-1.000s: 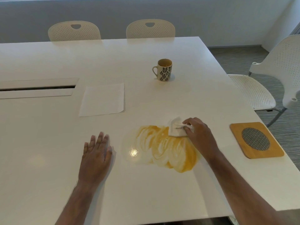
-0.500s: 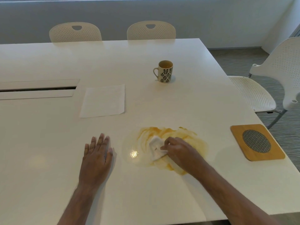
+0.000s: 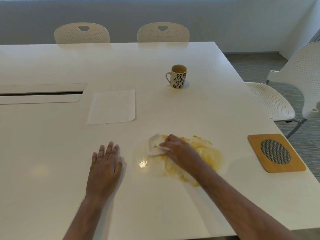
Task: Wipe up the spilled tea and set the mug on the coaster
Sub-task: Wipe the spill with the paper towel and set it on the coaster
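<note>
A smeared yellow tea spill [image 3: 209,153] spreads over the white table [image 3: 173,108] in front of me. My right hand [image 3: 180,151] grips a crumpled white paper towel [image 3: 154,144] and presses it on the spill's left part. My left hand [image 3: 105,163] lies flat on the table, fingers straight, left of the spill. A cream mug [image 3: 178,76] with a black leaf pattern stands upright farther back, tea inside. The wooden coaster [image 3: 276,152] with a round mesh centre lies near the right table edge.
A flat unused paper towel [image 3: 112,106] lies at centre left. A cable slot [image 3: 41,93] opens in the table at the left. Two white chairs [image 3: 162,32] stand behind the far edge, another chair [image 3: 294,87] at the right side.
My right hand swept the paper towel from the spill's upper right down to the left, then a little up at the left part. The smear has shifted. My left hand stayed put.
</note>
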A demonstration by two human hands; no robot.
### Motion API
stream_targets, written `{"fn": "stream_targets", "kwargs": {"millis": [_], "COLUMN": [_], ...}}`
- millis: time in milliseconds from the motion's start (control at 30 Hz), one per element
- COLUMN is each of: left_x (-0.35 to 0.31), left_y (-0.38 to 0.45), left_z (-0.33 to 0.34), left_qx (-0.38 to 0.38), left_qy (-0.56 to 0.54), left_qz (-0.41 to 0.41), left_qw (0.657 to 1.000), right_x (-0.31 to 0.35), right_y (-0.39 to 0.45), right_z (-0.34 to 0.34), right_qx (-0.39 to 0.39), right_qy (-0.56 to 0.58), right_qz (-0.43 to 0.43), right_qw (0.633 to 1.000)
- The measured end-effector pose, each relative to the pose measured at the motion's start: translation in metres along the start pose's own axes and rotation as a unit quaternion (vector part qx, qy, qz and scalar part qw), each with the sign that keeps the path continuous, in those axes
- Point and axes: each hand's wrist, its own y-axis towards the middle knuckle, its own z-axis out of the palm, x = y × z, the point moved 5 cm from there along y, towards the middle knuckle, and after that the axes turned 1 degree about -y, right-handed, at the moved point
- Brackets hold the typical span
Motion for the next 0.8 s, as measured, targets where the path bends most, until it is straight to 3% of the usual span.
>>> {"fn": "stream_targets", "kwargs": {"millis": [100,167,400,667,733,800], "left_x": [0.0,-0.001,0.002,0.003,0.003,0.004], "left_y": [0.0,0.0,0.0,0.001,0.002,0.001], "left_z": [-0.001,-0.002,0.0,0.0,0.001,0.002], "left_qx": [0.0,-0.001,-0.006,-0.005,-0.005,-0.003], "left_qy": [0.003,0.007,-0.002,0.001,-0.001,-0.005], "left_qz": [0.002,0.007,0.009,0.013,0.012,0.008], "left_qw": [1.0,1.0,1.0,1.0,1.0,1.0], "right_x": [0.024,0.024,0.005,0.031,0.019,0.0], "right_y": [-0.001,0.004,0.041,0.008,-0.001,0.002], "right_z": [0.019,0.019,0.002,0.028,0.017,0.002], "right_qx": [0.082,0.097,-0.061,0.116,0.147,0.107], "right_qy": [0.029,0.034,-0.014,0.013,0.021,0.035], "right_qz": [-0.065,-0.065,0.047,-0.116,-0.113,-0.074], "right_qw": [0.994,0.993,0.997,0.986,0.982,0.991]}}
